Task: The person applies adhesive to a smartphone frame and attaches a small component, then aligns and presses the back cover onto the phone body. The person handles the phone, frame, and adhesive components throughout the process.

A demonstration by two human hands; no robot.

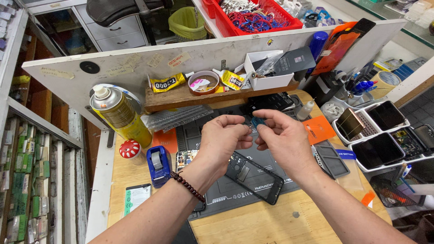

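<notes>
A small teal-blue rectangular component [258,121] is held above the dark rubber work mat [226,192], pinched between the fingers of the right hand [282,140]. The left hand [224,138], its wrist ringed by a dark wooden bead bracelet [187,186], is closed against the same part from the other side, though whether it grips the piece itself or only something thin attached to it cannot be told, the spot being small and partly hidden by fingertips.

Below the hands, a black rectangular phone frame [255,175] is seen lying open on the mat, with an exposed phone circuit board [185,158] just beside it. From this it is judged that the phone has already been taken apart, while the small part is not yet seated anywhere.

Near the left forearm a blue tape dispenser [158,165], a red-and-white mushroom-shaped object [130,149] and a yellow spray can [120,113] are set on the wooden counter [253,223]. White plastic trays [384,135] with phone screens are placed at the right.
</notes>
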